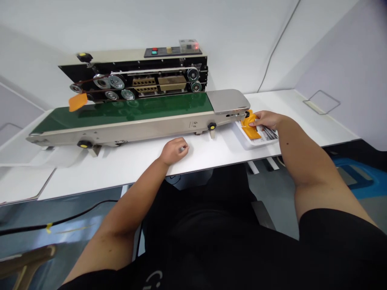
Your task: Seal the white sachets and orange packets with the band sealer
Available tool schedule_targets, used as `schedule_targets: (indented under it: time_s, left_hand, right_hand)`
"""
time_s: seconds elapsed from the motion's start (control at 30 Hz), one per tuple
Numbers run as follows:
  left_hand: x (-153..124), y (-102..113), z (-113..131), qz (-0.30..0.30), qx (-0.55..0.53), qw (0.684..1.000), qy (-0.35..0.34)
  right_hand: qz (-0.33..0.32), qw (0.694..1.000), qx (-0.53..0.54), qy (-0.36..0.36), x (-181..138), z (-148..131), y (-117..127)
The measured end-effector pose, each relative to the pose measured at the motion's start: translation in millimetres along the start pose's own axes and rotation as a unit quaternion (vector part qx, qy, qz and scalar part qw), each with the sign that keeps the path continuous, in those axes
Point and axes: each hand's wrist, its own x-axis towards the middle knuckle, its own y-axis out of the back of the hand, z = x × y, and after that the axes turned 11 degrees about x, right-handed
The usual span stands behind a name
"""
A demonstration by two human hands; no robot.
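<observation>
Orange pouches (252, 133) | tray (260, 143) nr tbl edge (223, 162) | R fingers (259, 116) pinch 1 | L fingers (180, 141) curled

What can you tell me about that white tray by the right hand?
The white tray looks like shallow plastic, with a raised rim. It sits flat on the white table, by the conveyor. It holds orange pieces and slim greyish items, too blurred to name. The right hand touches an orange piece.

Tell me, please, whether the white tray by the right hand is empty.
Not empty: yellow pieces and slim dark items show in the white tray, at the right hand.
</observation>
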Motion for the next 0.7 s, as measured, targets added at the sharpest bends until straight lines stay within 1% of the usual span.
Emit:
schedule_targets:
  time_s: [0.07,0.2,0.37,0.43,0.53,0.63,0.7]
  left_hand:
    - [0.1,0.2,0.1,-0.004,0.002,1.000,0.003]
    - [0.0,0.5,0.4,-0.005,0.005,1.000,0.006]
    - [0.1,1.1,0.7,-0.007,0.004,1.000,0.011]
    - [0.2,1.0,0.9,-0.007,0.003,1.000,0.013]
    - [0.2,0.5,0.9,-0.005,0.005,1.000,0.010]
    - [-0.2,0.1,0.7,-0.002,0.007,1.000,0.010]
    - [-0.5,0.5,0.7,-0.004,0.007,1.000,0.011]
  right_hand:
    - [0.023,0.999,0.036,0.018,-4.0,-3.6,-4.1]
    - [0.093,0.989,0.093,0.067,-9.3,-11.4,-14.1]
    - [0.167,0.962,0.165,0.137,-6.6,-11.5,-14.4]
    - [0.192,0.953,0.170,0.162,-6.2,-11.1,-13.3]
    - [0.235,0.942,0.158,0.180,-7.1,-12.6,-13.6]
    - [0.259,0.932,0.162,0.196,-7.1,-13.9,-14.9]
    - [0.275,0.917,0.179,0.226,-5.7,-13.7,-15.0]
